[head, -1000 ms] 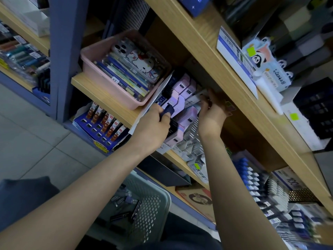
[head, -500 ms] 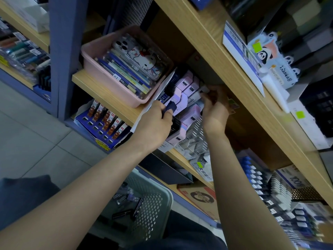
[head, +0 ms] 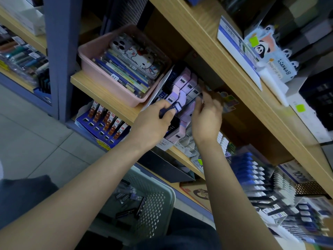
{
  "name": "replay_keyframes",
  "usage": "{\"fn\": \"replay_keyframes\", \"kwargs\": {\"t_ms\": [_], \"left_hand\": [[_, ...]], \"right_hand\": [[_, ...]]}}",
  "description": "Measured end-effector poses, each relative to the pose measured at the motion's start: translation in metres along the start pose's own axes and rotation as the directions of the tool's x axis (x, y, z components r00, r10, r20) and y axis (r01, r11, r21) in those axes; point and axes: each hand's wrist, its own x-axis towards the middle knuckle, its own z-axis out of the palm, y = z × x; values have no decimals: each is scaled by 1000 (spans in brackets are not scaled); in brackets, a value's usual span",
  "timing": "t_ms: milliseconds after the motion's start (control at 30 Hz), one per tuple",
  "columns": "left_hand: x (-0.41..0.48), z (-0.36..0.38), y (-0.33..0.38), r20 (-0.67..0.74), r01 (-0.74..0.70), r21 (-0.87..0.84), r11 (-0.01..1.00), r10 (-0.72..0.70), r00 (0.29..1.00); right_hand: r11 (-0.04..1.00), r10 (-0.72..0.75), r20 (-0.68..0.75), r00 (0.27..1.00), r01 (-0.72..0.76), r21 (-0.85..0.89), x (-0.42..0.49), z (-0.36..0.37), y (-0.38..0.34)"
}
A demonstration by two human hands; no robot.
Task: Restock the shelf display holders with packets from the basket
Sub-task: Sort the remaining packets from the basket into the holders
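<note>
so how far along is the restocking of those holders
Partly done: the display holder on the shelf already carries rows of lilac packets. In hand: the left hand grips a dark blue packet at the holder, while the right hand reaches into the rows; its grip is unclear. Left: several dark packets lie in the basket.

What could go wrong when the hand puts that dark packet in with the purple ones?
1. The left hand pinches a dark packet at a holder crowded with purple packets; pushing it in might knock some loose.
2. A dropped packet could miss the basket below and land on the floor.
3. The pink tray sits close beside the holder, near the shelf edge, so a bump from that hand might shift it.
</note>
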Motion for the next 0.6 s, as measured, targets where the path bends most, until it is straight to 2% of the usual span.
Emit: {"fn": "replay_keyframes", "kwargs": {"t_ms": [100, 167, 233, 367, 467, 533, 600], "left_hand": [[0, 1, 2, 43, 9, -29, 1000, -8, 999], [-1, 1, 5, 69, 98, -128, 987, -90, 994], [-2, 0, 7, 106, 139, -152, 978, -124, 987], [-5, -1, 4, 187, 23, 4, 1000, -23, 982], [-6, -1, 0, 109, -73, 101, 992, 62, 992], [-6, -1, -4, 43, -137, 207, 969, 131, 990], [-6, -1, -7, -14, -179, 337, 924, 195, 981]], "right_hand": [[959, 65, -45, 997, -50, 279, -14, -6, -9], [888, 95, 46, 994, -105, 448, -26, -14, -15], [819, 98, 207, 973, -197, 539, -37, -23, -18], [656, 106, 404, 908, -370, 658, -46, -35, -17], [526, 111, 526, 843, -499, 689, -47, -39, -11], [496, 95, 551, 829, -519, 696, -51, -38, -9], [486, 115, 506, 855, -492, 722, -54, -37, -6]]}}
